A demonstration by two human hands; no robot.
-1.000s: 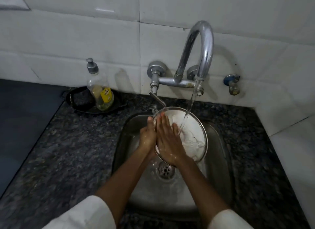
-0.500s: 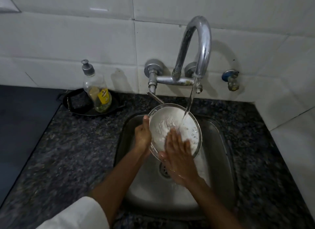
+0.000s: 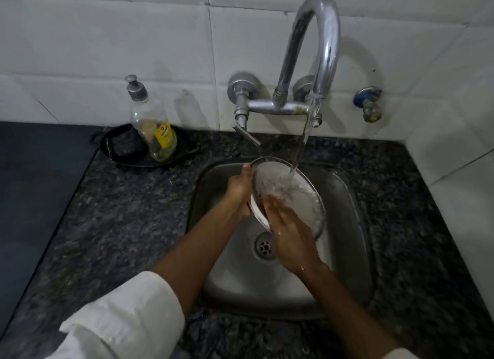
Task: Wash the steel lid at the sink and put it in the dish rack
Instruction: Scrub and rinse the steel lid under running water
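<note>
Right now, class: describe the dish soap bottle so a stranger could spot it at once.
Start at the steel sink and look left along the counter to the tiled wall. There a black tray holds the soap bottle: clear plastic, grey pump top, yellow label.

The lid (image 3: 287, 190) is over the sink (image 3: 344, 225), under the tap (image 3: 311, 51). The soap bottle (image 3: 153, 126) stands in a pan (image 3: 117, 151) left of the sink.

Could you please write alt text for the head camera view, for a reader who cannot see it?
A person's left hand grips a round steel lid tilted under a curved chrome tap's running stream, while the right hand rubs its face over a steel sink. A clear soap bottle stands left.
</note>
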